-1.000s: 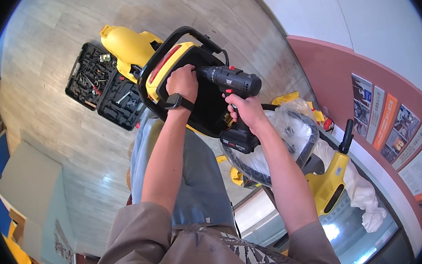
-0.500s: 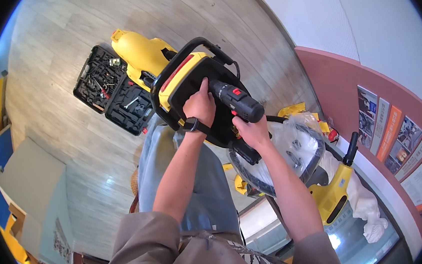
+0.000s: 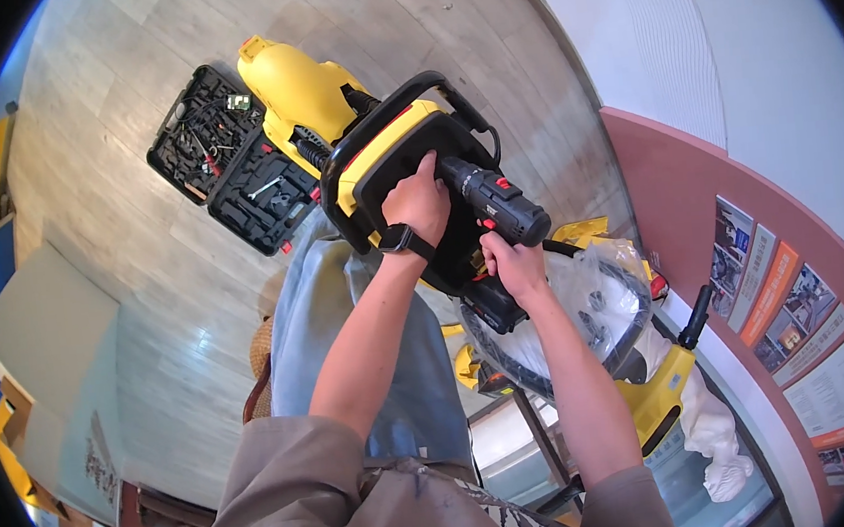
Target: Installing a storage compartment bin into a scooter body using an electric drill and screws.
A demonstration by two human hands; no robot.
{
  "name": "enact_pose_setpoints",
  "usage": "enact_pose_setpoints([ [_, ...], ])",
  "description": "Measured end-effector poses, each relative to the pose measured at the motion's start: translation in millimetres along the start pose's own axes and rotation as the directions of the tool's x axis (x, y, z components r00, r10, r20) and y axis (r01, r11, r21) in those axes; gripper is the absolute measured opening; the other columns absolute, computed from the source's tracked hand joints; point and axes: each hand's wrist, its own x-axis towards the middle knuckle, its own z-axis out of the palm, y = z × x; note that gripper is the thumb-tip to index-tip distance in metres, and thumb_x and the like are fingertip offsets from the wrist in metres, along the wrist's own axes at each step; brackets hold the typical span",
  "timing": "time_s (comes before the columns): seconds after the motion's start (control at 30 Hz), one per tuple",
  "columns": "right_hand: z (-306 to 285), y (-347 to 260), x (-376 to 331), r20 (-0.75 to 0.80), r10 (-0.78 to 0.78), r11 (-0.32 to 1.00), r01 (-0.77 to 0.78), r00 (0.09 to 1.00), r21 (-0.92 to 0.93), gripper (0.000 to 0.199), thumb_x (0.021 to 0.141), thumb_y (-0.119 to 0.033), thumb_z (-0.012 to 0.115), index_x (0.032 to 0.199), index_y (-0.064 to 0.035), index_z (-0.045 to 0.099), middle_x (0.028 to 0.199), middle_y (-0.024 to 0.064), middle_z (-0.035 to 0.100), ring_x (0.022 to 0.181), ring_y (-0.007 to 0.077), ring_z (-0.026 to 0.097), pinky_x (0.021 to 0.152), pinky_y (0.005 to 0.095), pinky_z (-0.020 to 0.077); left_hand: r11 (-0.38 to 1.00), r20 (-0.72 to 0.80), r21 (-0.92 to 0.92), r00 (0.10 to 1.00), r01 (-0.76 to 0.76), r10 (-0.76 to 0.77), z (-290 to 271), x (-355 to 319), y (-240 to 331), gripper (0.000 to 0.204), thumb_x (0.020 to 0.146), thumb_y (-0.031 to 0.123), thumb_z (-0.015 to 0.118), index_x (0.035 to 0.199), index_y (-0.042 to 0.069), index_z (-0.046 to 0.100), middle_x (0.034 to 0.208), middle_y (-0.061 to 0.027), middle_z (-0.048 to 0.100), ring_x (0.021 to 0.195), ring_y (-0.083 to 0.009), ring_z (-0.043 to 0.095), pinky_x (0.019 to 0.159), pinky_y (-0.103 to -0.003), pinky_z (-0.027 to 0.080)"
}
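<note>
A yellow and black machine (image 3: pixel 299 92) with a black tubular handle (image 3: pixel 446 83) stands in front of my legs, its black panel facing up toward me. My right hand (image 3: pixel 516 263) grips a black cordless drill (image 3: pixel 503 203) with a red switch, its chuck pointing at the panel. Beside the chuck, my left hand (image 3: pixel 419 204) lies on the black panel with its index finger stretched out toward the drill's tip. My thumb and the other fingers of that hand are partly hidden. The contact point of the drill bit is hidden too.
An open black toolbox (image 3: pixel 253 186) with wrenches and other tools lies on the floor at left. At right are a plastic-wrapped black-rimmed part (image 3: pixel 587 314), a yellow tool with a black nozzle (image 3: pixel 659 388) on a glass-topped case, and a white cloth (image 3: pixel 713 439). A reddish wall panel (image 3: pixel 659 157) stands beyond.
The whole view has shifted slightly, so machine, hands and drill appear a little farther right. Both hands keep nearly the same place on the drill and panel.
</note>
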Motion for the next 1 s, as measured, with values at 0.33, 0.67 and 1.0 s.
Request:
enact_pose_setpoints([
  [0.33, 2, -7, -1, 0.022, -0.010, 1.000, 0.010, 1.000, 0.020, 0.007, 0.082, -0.008, 0.063, 0.081, -0.0026, 0.060, 0.061, 0.0002, 0.057, 0.048, 0.0082, 0.052, 0.046, 0.0254, 0.0415, 0.987, -0.013, -0.080, 0.991, -0.137, 0.136, 18, -28, -20, 0.041, 0.087, 0.019, 0.058, 0.127, 0.009, 0.056, 0.080, -0.0179, 0.070, 0.074, -0.0363, 0.068, 0.067, -0.048, 0.055],
  [0.67, -2, -6, 2, -0.001, -0.022, 0.996, 0.022, 1.000, -0.081, 0.015, 0.079, -0.010, 0.064, 0.090, -0.0001, 0.063, 0.062, 0.0017, 0.059, 0.049, 0.0096, 0.054, 0.048, 0.0278, 0.0438, 0.994, 0.010, -0.104, 0.999, -0.044, 0.045, 15, -26, -19, 0.058, 0.084, 0.020, 0.063, 0.140, 0.012, 0.048, 0.076, -0.0176, 0.068, 0.072, -0.0376, 0.068, 0.067, -0.048, 0.055],
  [1.0, -5, 3, 5, 0.000, -0.035, 0.992, 0.035, 0.999, -0.124, 0.018, 0.078, -0.011, 0.064, 0.092, 0.0002, 0.064, 0.063, 0.0018, 0.059, 0.052, 0.0104, 0.055, 0.050, 0.0295, 0.0450, 0.804, 0.099, -0.587, 0.994, 0.099, -0.050, 23, -5, -16, 0.070, 0.076, 0.008, 0.064, 0.143, 0.004, 0.046, 0.058, -0.0110, 0.058, 0.053, -0.0206, 0.057, 0.059, -0.035, 0.048],
])
